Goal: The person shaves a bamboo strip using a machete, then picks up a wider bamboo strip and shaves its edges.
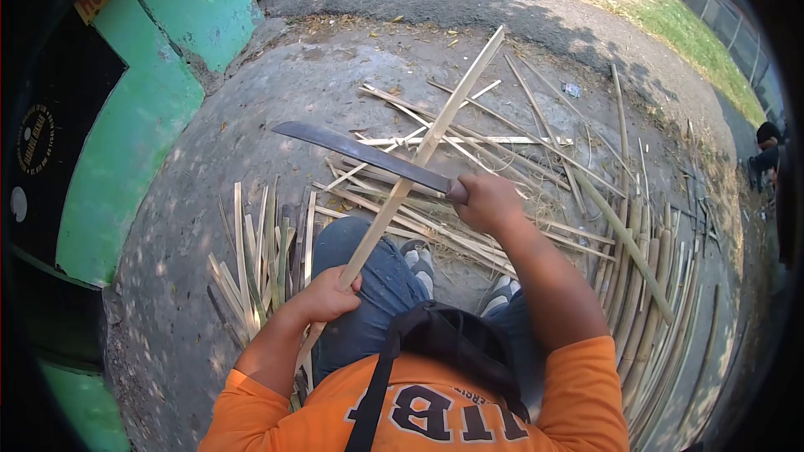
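Note:
My left hand (332, 295) is closed around the lower part of a long pale bamboo strip (459, 102), which slants up and away to the right. In my right hand (491, 202) is the handle of a machete (362, 151). Its long dark blade points left and lies across the strip, overlapping it around the middle. The strip's lower end runs on below my left hand, past my left thigh. Under the blade, many cut bamboo strips (435, 222) are strewn over the ground by my shoes.
Split strips (251, 255) stand in a bunch at my left. Longer bamboo poles (641, 285) lie in a heap on the right. A green wall (126, 151) rises at the left. Beyond the concrete (276, 100) is a road (402, 4) with grass. Part of another person (764, 155) shows far right.

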A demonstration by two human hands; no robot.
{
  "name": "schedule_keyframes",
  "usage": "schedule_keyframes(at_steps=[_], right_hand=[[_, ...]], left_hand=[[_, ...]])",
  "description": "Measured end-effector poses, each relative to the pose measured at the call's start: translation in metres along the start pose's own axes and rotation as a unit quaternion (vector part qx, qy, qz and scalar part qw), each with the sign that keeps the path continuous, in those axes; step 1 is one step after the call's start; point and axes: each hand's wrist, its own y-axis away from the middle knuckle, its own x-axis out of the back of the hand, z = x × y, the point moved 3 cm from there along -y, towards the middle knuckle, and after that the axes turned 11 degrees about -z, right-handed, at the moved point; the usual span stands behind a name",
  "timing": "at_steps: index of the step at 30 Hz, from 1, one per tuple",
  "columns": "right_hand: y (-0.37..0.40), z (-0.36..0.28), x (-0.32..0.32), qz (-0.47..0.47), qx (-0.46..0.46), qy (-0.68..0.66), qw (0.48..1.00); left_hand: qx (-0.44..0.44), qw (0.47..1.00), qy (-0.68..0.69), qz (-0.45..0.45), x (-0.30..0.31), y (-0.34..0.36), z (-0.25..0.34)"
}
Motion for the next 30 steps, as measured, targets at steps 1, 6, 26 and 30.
schedule_keyframes(at_steps=[1, 6, 26, 30], right_hand=[[0.002, -0.009, 0.001, -0.012, 0.027, 0.001, 1.0], [0.01, -0.051, -0.012, -0.069, 0.188, 0.038, 0.979], [0.012, -0.035, 0.013, -0.062, 0.123, 0.046, 0.989], [0.006, -0.027, 0.01, -0.071, 0.126, 0.102, 0.984]], left_hand=[[0.001, 1.0, 0.001, 0.0, 0.0, 0.0, 0.001], [-0.018, 0.999, -0.037, 0.011, 0.001, -0.001, -0.003], [0.001, 0.999, -0.034, 0.042, -0.009, 0.004, 0.004], [0.006, 0.998, -0.043, 0.041, -0.009, 0.005, 0.002]])
